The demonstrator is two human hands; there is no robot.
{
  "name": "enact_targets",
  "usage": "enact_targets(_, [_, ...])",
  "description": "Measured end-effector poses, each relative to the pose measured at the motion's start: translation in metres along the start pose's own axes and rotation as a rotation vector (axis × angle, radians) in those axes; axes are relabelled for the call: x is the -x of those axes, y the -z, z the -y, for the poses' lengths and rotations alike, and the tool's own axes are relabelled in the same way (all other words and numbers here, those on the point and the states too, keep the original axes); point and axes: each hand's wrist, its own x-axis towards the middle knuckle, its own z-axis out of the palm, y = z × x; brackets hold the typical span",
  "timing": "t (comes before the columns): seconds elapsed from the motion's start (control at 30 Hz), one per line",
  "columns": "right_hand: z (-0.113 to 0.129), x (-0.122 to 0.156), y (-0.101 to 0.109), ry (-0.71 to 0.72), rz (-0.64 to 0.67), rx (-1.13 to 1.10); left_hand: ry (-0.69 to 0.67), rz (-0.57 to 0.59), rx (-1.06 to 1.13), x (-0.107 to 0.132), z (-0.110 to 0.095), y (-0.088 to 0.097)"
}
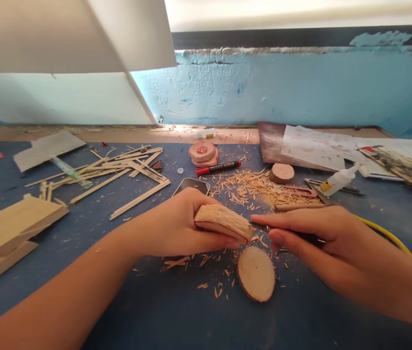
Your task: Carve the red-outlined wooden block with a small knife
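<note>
Left hand [176,223] clamped on wood piece [222,221], likely to steady it; right hand [337,253] clamped on slim tool [260,226] near its tip, probably for control, at piece's right end

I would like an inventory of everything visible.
carved wood: one, tan, centre
thin tool: one, dark, centre
wood slices: two, pale, right of centre
disc stack: one, pinkish, back
marker: one, red-black, centre
phone: one, dark, centre
shavings: many, tan, centre
sticks: many, pale, left
board pile: one, pale, left
tube: one, clear, left
bottles: likely two, white, right, back
papers: several, white, back
cord: one, yellow, right
table: one, blue, beneath
wall: one, blue, behind
left hand: one, bare, centre
right hand: one, bare, right
</note>
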Motion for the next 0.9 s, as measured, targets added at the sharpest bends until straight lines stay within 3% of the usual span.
enact_targets(0.13, [0.000,0.001,-0.002,-0.018,0.009,-0.045,0.017,-0.022,-0.035,0.000,0.000,-0.002])
enact_targets(0.37, [-0.005,0.001,-0.009,0.092,-0.062,0.024,0.037,-0.036,-0.077,0.001,-0.004,-0.003])
enact_targets(0.57, [-0.004,-0.002,-0.009,0.151,-0.044,0.070,0.011,-0.027,-0.033,0.001,-0.005,-0.003])
enact_targets(0.9, [-0.004,-0.005,-0.005,0.203,-0.170,0.066,0.036,-0.043,-0.048,0.000,-0.005,-0.005])
